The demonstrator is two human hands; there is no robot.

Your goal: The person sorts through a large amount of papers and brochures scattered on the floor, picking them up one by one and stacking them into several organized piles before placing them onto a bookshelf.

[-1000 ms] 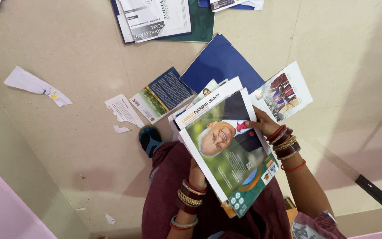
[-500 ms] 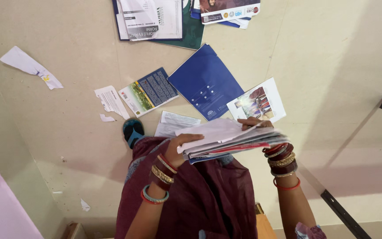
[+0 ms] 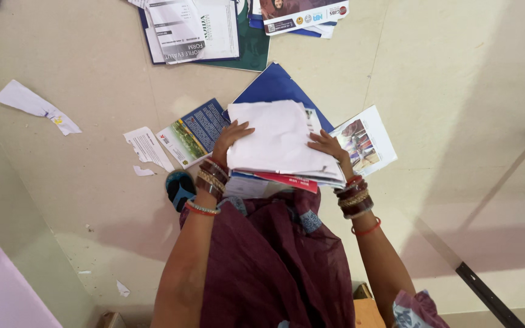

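Note:
I hold a thick stack of papers and brochures (image 3: 277,143) flat in front of me, with a white sheet on top. My left hand (image 3: 229,138) grips its left edge, fingers spread over the top sheet. My right hand (image 3: 328,146) grips its right edge. Both wrists wear several bangles. Under the stack on the floor lies a dark blue folder (image 3: 271,88), mostly hidden. A photo leaflet (image 3: 366,140) lies just right of my right hand, and a blue and green booklet (image 3: 192,130) just left of my left hand.
Beige tiled floor (image 3: 457,91). More folders and forms (image 3: 202,30) lie at the top. Torn paper scraps (image 3: 34,106) and a torn slip (image 3: 147,147) lie at the left. My sandalled foot (image 3: 179,187) shows below the booklet. A dark bar (image 3: 487,294) crosses the lower right.
The stack was upright showing a printed cover, then tipped edge-on, and now lies flat with a white sheet up. Both hands moved forward over the blue folder.

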